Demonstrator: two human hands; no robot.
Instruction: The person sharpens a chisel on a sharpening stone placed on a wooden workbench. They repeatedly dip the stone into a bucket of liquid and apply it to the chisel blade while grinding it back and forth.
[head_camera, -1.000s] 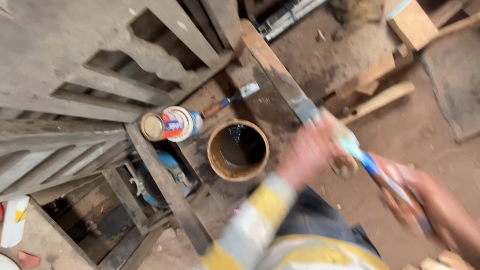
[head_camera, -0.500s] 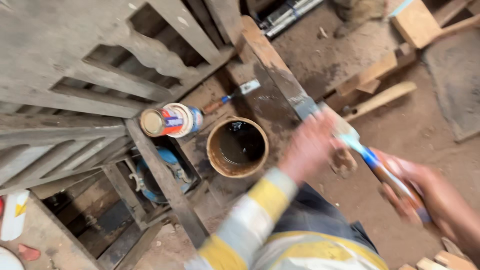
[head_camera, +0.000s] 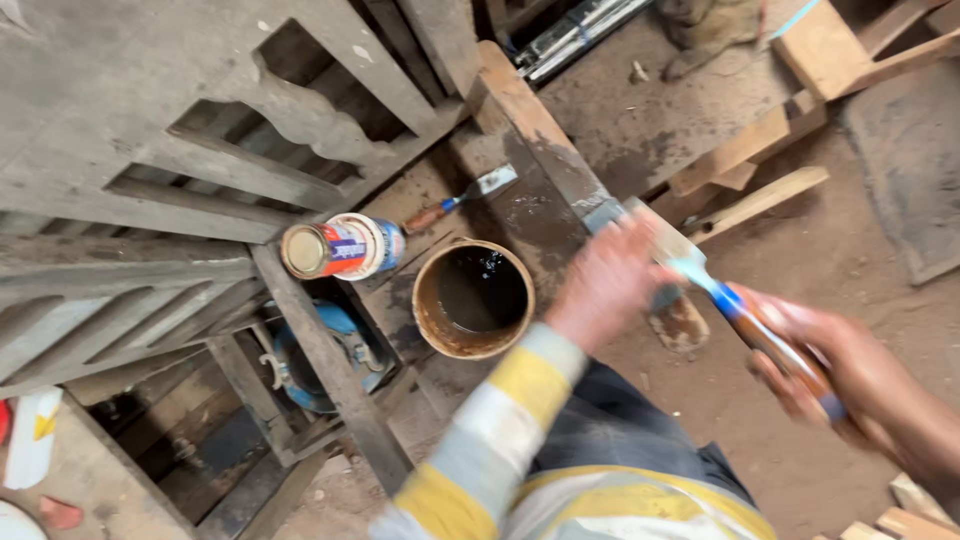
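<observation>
My right hand (head_camera: 860, 375) grips the blue and brown handle of a wide paintbrush (head_camera: 700, 270), its pale bristles lying on a long wooden plank (head_camera: 540, 135) that is partly stained dark. My left hand (head_camera: 605, 285), in a striped yellow and grey sleeve, rests on the same plank just beside the bristles. An open round tin (head_camera: 473, 298) with dark liquid stands left of my left hand.
A closed can (head_camera: 340, 247) lies on its side by the tin. A small putty knife (head_camera: 460, 200) rests above it. Grey carved wooden furniture frames (head_camera: 170, 170) fill the left. Loose wood offcuts (head_camera: 760, 190) lie on the dirt floor at right.
The brush and my right hand have shifted slightly along the plank; my left hand stays pressed on it. The view moved a little.
</observation>
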